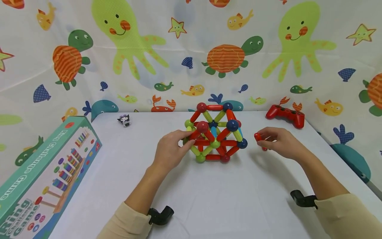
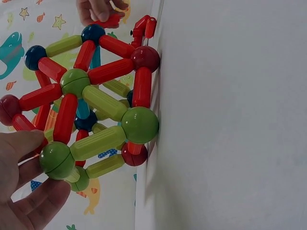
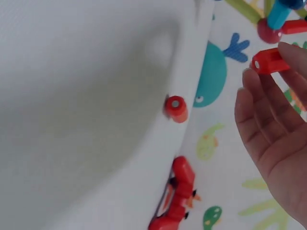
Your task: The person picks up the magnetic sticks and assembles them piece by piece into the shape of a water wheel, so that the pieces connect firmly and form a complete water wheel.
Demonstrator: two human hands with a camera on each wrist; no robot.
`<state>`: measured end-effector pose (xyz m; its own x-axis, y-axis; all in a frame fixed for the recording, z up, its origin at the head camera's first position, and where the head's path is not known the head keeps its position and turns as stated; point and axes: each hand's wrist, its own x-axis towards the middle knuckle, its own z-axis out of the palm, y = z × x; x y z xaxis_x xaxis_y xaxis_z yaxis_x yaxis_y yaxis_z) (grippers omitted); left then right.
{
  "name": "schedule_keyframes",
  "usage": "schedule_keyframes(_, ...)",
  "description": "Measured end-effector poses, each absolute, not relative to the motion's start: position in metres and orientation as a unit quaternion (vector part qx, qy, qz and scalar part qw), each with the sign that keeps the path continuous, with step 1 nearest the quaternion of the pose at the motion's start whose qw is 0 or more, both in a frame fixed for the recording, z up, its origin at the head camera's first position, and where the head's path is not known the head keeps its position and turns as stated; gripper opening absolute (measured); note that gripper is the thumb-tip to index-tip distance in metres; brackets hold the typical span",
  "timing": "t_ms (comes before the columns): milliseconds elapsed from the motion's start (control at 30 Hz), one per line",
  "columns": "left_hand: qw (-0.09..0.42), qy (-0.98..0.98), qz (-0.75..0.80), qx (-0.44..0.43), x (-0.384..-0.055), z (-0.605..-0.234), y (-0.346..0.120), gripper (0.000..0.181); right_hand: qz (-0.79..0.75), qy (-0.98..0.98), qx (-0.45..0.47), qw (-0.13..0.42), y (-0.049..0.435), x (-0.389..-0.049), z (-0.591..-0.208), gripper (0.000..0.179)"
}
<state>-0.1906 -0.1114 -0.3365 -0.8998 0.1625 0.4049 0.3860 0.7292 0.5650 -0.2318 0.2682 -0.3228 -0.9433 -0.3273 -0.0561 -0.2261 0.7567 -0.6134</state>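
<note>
A ball-and-stick magnetic model (image 1: 215,143) stands mid-table, built of red, green and dark blue balls joined by red, lime and light blue sticks. My left hand (image 1: 170,150) grips its left side, thumb and fingers about a green ball (image 2: 56,160). To the right of the model, my right hand (image 1: 279,142) pinches a short red magnetic stick (image 3: 269,61) between thumb and fingertips, apart from the model. Another red stick (image 3: 176,109) rests on the table below that hand, partly hidden by the fingers in the head view.
A red game controller (image 1: 285,115) lies at the back right. On the left is a green Ring Challenge Game box (image 1: 56,172). A small black-and-white figurine (image 1: 124,120) sits at the back left. Behind the white table (image 1: 221,199) hangs a sea-animal printed cloth (image 1: 191,39).
</note>
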Motion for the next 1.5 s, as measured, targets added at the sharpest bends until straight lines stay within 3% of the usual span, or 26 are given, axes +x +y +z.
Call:
schedule_keyframes(433, 0.175, -0.916, -0.329, -0.148, -0.189, -0.334, -0.115, 0.036, -0.369, 0.915, -0.147, -0.076, 0.227, -0.223, -0.288, 0.04)
schedule_keyframes(567, 0.174, -0.918, -0.324, -0.147, -0.19, -0.335, -0.115, 0.037, -0.411, 0.896, -0.137, -0.098, 0.208, -0.229, -0.273, 0.045)
schedule_keyframes(933, 0.176, -0.915, -0.338, -0.135, -0.189, -0.339, -0.109, 0.035, -0.475, 0.868, -0.144, -0.014, 0.147, -0.244, -0.237, 0.047)
schedule_keyframes(1300, 0.18, -0.912, -0.339, -0.143, -0.189, -0.34, -0.108, 0.033, -0.46, 0.868, -0.151, 0.113, 0.11, -0.26, -0.228, 0.046)
schedule_keyframes(1500, 0.178, -0.913, -0.338, -0.141, -0.19, -0.34, -0.11, 0.034, -0.466, 0.86, -0.161, 0.13, 0.102, -0.262, -0.228, 0.044)
